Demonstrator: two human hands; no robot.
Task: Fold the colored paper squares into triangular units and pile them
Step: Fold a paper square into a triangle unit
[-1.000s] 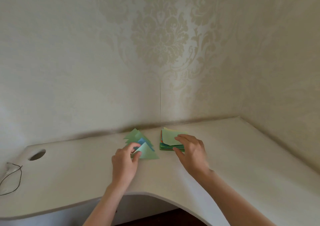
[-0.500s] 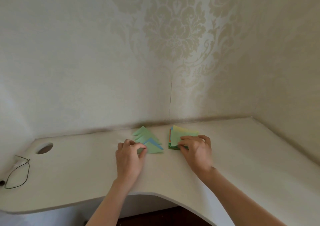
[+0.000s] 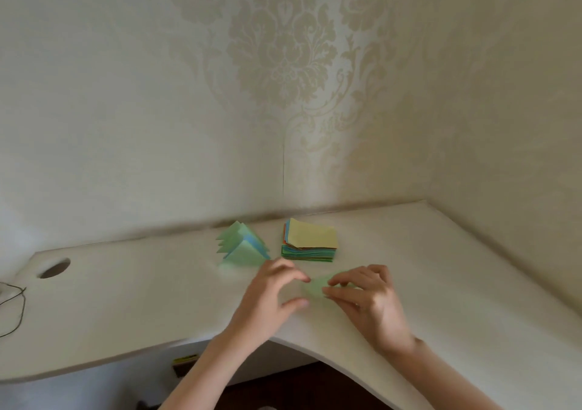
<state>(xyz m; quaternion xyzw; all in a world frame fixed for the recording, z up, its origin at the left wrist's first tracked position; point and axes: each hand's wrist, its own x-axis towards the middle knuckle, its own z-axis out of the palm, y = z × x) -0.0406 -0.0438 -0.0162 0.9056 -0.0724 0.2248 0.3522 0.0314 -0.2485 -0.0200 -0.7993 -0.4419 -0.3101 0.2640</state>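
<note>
Green sheet [image 3: 316, 288] on table [image 3: 157, 290]: thin, limp, creases easily. Right hand [image 3: 365, 299] pinches its edge; left hand [image 3: 274, 290] grip apart. We'd hold corners.

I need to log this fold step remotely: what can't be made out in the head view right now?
- Green sheet: motion-blurred, and the right hand covers part of it; fold state unclear.
- Left hand: contact with the sheet uncertain through blur.
- Triangle pile: count unclear, units overlap.
- Paper stack: lower sheets show only as edges.
- Cord: cut off by the left edge.
</note>
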